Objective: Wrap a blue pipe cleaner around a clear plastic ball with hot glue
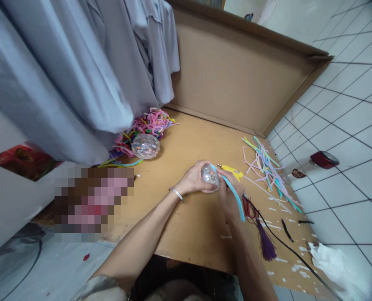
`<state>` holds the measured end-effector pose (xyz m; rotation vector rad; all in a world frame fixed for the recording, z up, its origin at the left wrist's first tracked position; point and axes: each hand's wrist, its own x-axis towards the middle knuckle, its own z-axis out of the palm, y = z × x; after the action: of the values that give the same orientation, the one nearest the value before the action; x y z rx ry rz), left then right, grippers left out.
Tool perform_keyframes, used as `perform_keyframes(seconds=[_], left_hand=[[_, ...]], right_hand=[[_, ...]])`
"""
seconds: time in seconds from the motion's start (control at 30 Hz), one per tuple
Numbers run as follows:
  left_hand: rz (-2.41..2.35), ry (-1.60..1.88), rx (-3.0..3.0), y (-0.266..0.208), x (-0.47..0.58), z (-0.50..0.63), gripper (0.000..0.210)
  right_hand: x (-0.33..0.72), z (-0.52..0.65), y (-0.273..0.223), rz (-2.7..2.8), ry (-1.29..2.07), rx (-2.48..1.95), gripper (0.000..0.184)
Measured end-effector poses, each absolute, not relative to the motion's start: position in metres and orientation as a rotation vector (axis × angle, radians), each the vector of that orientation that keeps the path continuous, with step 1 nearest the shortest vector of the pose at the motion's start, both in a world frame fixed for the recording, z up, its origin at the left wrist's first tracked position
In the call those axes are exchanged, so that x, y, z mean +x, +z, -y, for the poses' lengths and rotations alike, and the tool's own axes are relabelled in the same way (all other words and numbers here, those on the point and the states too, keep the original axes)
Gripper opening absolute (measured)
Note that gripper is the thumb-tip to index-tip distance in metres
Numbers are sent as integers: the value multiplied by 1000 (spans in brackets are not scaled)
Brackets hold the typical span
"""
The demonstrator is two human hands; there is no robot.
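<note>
My left hand [196,177] is closed around a clear faceted ball [209,179] with coloured specks, low over the brown tabletop. My right hand [230,190] pinches a light blue pipe cleaner [234,192], whose upper end reaches the top right of the ball. Its loose end bends down over my right wrist. Just beyond my right fingers is a yellow glue gun [232,171], partly covered by the hand. Beside my right wrist are red-handled scissors or pliers [249,209], mostly hidden, and a purple tassel [266,242].
Pastel pipe cleaners [264,163] lie at the right, near a clear jar [301,171] with a dark red lid. Another faceted ball [146,146] sits by tangled pipe cleaners [154,121]. A black cord [286,242] crosses the right side. A cardboard panel [229,71] stands behind; grey cloth [110,62] hangs left.
</note>
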<state>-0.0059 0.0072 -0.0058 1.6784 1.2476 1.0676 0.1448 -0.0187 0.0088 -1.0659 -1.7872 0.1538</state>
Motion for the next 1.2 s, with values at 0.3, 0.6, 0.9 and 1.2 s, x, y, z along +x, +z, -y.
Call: perform_keyframes(seconds=[0.3, 0.6, 0.9, 1.2], left_hand=[[-1222, 1112, 1639, -8, -6, -8, 74], [-1274, 1088, 1685, -5, -6, -8, 73], [-1260, 1078, 1683, -6, -5, -8, 72], [-1278, 1114, 1699, -13, -4, -11, 73]], right_hand=[[144, 17, -2, 1769, 129, -1012, 23], [144, 15, -10, 1784, 71, -925, 22], [148, 13, -16, 1848, -1, -817, 27], [154, 7, -33, 1862, -16, -809, 25]])
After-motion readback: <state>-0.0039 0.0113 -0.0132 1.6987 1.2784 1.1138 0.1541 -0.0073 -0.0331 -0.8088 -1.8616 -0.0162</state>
